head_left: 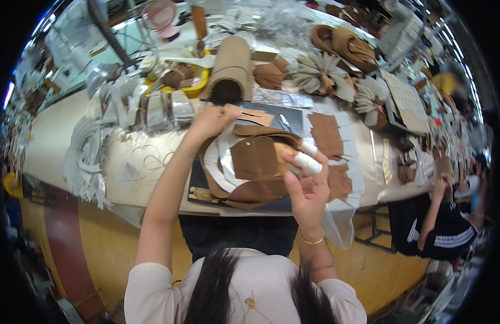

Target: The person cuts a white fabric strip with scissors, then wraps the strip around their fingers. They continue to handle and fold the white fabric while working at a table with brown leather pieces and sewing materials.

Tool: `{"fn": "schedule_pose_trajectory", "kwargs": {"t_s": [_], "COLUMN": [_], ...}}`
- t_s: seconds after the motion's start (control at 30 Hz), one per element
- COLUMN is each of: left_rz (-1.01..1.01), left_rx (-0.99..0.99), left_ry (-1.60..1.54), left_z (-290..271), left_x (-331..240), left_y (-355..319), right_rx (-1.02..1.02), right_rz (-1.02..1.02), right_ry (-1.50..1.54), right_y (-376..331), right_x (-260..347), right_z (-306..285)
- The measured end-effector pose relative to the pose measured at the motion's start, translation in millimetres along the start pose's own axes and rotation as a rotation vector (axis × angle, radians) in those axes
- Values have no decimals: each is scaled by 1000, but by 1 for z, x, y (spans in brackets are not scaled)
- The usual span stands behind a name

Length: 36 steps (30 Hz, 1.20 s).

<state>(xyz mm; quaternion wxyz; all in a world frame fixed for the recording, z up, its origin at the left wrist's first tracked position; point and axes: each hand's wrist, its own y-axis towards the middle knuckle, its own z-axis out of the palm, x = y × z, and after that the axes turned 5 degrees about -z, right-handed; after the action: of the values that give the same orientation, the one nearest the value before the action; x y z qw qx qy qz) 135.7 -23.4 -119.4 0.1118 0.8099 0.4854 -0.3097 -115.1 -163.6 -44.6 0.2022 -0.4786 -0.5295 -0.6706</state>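
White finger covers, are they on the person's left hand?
No, the white finger covers are on the right hand, and none show on the left hand.

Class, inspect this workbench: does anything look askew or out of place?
Yes: the pale sheet under the brown pieces, right of centre, sags off the front of the table, and the white strips at left straggle over too, instead of lying on top.

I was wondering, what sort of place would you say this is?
Probably a workshop making leather or fabric goods: the worktable holds brown cut pieces, a bundle of pale strips and a large brown roll.
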Motion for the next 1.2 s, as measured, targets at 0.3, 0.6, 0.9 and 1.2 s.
{"fn": "schedule_pose_trajectory", "kwargs": {"t_s": [0.3,0.6,0.9,1.2], "left_rz": [44,328,519,612], "left_rx": [-86,-386,-638,-687], "left_ry": [-498,-482,-470,-371], "left_z": [-12,-16,-8,1], "left_x": [-32,-91,-93,-99], "left_y": [-36,-138,-143,-145], "right_rx": [-134,-8,-118,-143], "right_rz": [92,-170,-109,-172], "right_ry": [27,-69,-172,-182], "right_y": [-1,14,14,14], "right_x": [0,-24,-20,-4], "right_z": [6,34,40,45]}}
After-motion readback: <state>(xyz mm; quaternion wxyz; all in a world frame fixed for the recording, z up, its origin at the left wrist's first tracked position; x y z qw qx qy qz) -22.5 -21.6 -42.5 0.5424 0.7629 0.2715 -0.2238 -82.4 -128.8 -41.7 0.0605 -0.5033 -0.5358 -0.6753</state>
